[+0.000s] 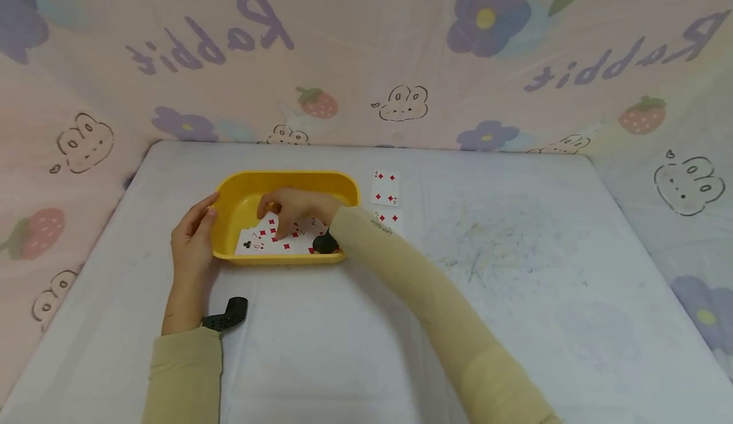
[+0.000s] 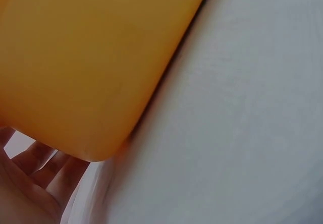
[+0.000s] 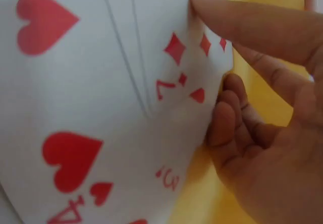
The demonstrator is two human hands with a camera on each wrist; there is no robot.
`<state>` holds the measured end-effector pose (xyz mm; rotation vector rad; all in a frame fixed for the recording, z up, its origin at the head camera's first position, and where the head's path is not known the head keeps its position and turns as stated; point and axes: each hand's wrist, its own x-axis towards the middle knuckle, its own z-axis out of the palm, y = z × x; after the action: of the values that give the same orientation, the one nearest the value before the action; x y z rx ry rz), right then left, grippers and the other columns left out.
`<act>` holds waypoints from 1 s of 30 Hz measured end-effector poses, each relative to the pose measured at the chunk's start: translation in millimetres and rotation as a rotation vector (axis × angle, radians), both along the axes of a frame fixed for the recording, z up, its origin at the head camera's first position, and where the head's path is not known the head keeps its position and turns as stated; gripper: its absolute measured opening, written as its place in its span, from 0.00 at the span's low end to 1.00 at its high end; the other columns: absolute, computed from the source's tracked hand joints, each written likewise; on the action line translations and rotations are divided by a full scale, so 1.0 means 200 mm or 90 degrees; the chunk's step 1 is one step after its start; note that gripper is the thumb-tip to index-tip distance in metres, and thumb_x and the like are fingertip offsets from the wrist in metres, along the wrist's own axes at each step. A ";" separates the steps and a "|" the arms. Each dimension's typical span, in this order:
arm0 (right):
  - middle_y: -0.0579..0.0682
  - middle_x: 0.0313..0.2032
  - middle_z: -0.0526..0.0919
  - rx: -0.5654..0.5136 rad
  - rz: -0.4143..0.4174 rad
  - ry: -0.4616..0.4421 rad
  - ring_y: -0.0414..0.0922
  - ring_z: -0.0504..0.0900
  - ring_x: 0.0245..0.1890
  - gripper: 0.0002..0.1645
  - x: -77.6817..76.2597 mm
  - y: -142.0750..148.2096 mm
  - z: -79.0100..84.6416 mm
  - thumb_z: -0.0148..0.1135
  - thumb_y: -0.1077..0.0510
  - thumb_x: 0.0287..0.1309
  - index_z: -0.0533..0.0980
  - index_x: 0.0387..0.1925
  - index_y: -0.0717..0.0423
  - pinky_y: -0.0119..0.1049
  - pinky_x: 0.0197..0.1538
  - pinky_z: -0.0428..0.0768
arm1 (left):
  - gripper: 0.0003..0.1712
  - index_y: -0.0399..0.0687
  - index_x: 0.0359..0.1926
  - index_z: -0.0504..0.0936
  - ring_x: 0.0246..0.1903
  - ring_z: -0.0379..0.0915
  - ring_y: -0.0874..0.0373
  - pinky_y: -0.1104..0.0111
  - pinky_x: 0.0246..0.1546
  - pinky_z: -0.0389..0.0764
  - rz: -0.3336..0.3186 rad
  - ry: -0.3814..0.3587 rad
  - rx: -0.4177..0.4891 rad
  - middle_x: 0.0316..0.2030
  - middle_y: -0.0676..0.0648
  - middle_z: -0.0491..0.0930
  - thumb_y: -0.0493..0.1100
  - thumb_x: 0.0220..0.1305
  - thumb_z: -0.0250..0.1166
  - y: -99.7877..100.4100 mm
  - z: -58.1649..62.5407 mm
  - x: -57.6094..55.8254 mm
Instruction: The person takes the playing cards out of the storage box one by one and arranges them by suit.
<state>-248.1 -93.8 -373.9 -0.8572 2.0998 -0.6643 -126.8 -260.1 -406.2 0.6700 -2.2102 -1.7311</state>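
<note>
My left hand (image 1: pixel 191 239) holds the left end of a yellow basin (image 1: pixel 228 220). In the left wrist view its fingers (image 2: pixel 63 176) reach around the basin's corner, their tips hidden behind the wall. Inside the basin lies a loose pile of face-up playing cards (image 1: pixel 272 246), with diamonds, hearts and a club showing. My right hand (image 1: pixel 300 207) reaches over the right side into the pile. Seen from the right wrist, its thumb (image 3: pixel 252 30) presses on a seven of diamonds (image 3: pixel 169 65), while the other fingers curl at the cards' edge, some tips hidden.
Just right of the basin, a four of diamonds (image 1: pixel 385 188) lies on the white-covered table (image 1: pixel 515 296). Below it is a five of diamonds (image 1: pixel 392 218), partly covered by the right sleeve. Patterned cloth (image 1: pixel 366 48) hangs behind and at both sides.
</note>
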 end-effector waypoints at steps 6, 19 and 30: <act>0.48 0.42 0.74 0.001 0.010 0.057 0.42 0.70 0.42 0.23 0.02 0.01 0.01 0.72 0.61 0.50 0.72 0.46 0.55 0.25 0.41 0.70 | 0.20 0.66 0.63 0.75 0.58 0.62 0.65 0.69 0.66 0.65 0.001 0.014 -0.001 0.64 0.55 0.69 0.50 0.74 0.49 0.01 -0.01 -0.01; 0.49 0.42 0.76 -0.063 -0.147 0.086 0.44 0.72 0.43 0.13 0.00 0.11 0.05 0.66 0.60 0.56 0.74 0.42 0.55 0.28 0.50 0.73 | 0.20 0.65 0.63 0.74 0.63 0.61 0.61 0.67 0.68 0.62 -0.017 0.022 -0.009 0.66 0.56 0.68 0.50 0.74 0.48 0.02 -0.01 0.01; 0.52 0.37 0.78 -0.208 -0.300 -0.001 0.43 0.76 0.33 0.16 -0.04 0.23 0.16 0.67 0.60 0.56 0.76 0.46 0.60 0.35 0.45 0.83 | 0.20 0.65 0.62 0.75 0.60 0.61 0.64 0.69 0.68 0.62 -0.004 0.021 0.000 0.65 0.57 0.69 0.49 0.73 0.49 0.00 0.00 0.00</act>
<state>-255.8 -48.0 -341.6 -0.5208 2.2446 -1.2801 -126.3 -260.4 -406.6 0.6302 -2.1924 -1.7333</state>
